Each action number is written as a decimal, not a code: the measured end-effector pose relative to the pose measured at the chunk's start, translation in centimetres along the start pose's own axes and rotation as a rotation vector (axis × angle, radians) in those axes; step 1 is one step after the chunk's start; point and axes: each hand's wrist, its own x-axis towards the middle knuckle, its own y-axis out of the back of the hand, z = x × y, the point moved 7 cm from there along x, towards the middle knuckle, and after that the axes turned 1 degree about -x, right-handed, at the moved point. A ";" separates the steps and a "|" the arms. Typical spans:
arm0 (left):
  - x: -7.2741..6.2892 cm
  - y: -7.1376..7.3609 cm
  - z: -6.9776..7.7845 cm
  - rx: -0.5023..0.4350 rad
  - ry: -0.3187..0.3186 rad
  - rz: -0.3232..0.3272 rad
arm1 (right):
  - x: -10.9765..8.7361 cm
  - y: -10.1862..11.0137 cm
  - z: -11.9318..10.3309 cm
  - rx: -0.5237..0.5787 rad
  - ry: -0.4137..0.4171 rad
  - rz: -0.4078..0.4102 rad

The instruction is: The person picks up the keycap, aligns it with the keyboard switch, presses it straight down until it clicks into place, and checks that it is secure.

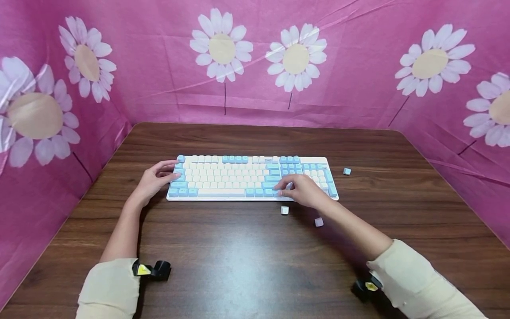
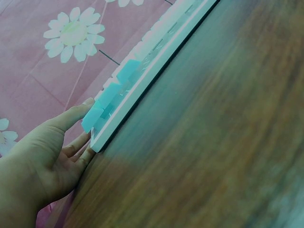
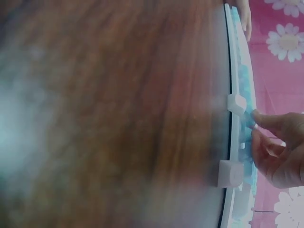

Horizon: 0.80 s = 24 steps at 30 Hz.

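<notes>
A white and light-blue keyboard (image 1: 223, 192) lies on the wooden table. At its left end, my left hand (image 1: 152, 180) holds the edge; in the left wrist view the thumb (image 2: 76, 115) lies against the blue corner keys while other fingers press the side of the case. Over the lower right part, my right hand (image 1: 301, 189) pinches a light-blue keycap (image 1: 276, 193) between thumb and fingertips at the bottom row. The fingers partly hide that keycap and the keys around it. Whether it is seated on the board cannot be told.
Loose keycaps lie on the table (image 1: 223, 248): a white one (image 1: 284, 210) just in front of the keyboard, a pale pinkish one (image 1: 318, 222) beneath the right forearm, and a blue one (image 1: 347, 171) beyond the right end. Pink flowered cloth (image 1: 259, 102) surrounds the table's back and sides.
</notes>
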 end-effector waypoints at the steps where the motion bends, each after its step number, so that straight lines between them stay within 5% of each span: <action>1: 0.0 0.0 0.0 0.000 0.000 -0.001 | -0.1 0.0 0.1 0.016 -0.017 0.003; 24: 0.0 0.1 0.0 -0.003 0.004 0.000 | -0.3 0.2 0.3 0.046 -0.040 0.029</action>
